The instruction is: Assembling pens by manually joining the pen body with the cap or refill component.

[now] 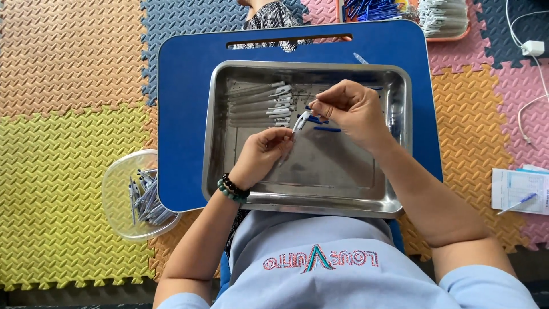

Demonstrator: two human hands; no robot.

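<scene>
A steel tray point(343, 203) rests on a blue lap table point(183, 114). Over its middle, my left hand point(262, 154) and my right hand point(351, 109) hold the two ends of a white pen point(301, 121) between fingertips. A row of finished white pens point(264, 105) lies in the tray's far left part. Loose blue pen parts point(327, 129) lie on the tray floor just under my right hand. A beaded bracelet point(233, 189) circles my left wrist.
A clear plastic bowl point(117, 217) with several pen parts sits on the foam floor mats at left. Boxes of blue and white pens point(440, 17) stand beyond the table. A paper pad with a blue pen point(519, 191) lies at right, near a white charger cable point(532, 48).
</scene>
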